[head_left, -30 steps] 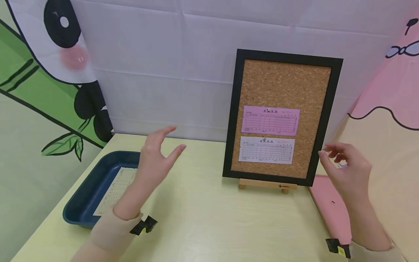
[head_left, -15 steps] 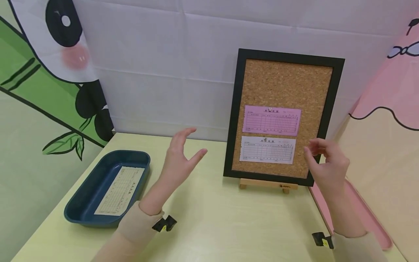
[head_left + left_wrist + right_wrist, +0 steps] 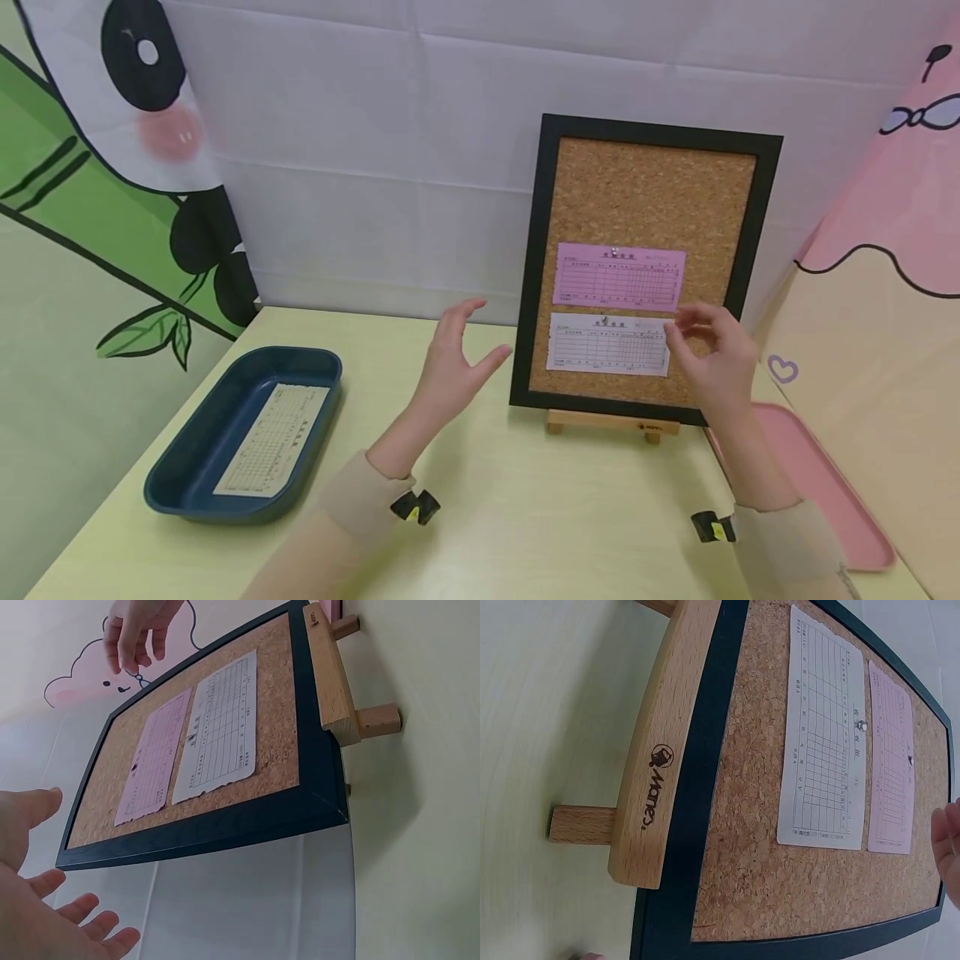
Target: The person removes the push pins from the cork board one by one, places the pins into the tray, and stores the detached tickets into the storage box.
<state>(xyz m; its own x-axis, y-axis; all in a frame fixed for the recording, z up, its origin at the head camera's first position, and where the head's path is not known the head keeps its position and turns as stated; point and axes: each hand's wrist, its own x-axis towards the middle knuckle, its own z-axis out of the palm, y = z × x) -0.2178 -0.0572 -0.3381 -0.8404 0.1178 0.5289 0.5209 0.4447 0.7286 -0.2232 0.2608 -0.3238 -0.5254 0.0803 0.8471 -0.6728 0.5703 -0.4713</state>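
Observation:
A cork board (image 3: 652, 192) in a black frame stands on a small wooden easel (image 3: 611, 422). On it hang a pink receipt slip (image 3: 618, 277) and, below that, a white receipt slip (image 3: 608, 346), each with a pushpin near its top edge. My right hand (image 3: 716, 358) is in front of the board's lower right part, beside the white slip's right end, fingers loosely bent, no held thing visible. Whether it touches the board cannot be told. My left hand (image 3: 450, 367) is left of the frame, thumb and fingers spread apart, holding nothing; the left wrist view shows these spread fingers too.
A dark blue tray (image 3: 176, 471) with a cream paper form (image 3: 273, 440) in it lies at the left of the table (image 3: 517, 517). A pink tray (image 3: 832, 500) lies at the right, partly behind the right forearm. A cloth backdrop (image 3: 360, 108) hangs behind.
My left hand has moved right, from over the blue tray toward the board. My right hand has moved left, from outside the frame to in front of the board.

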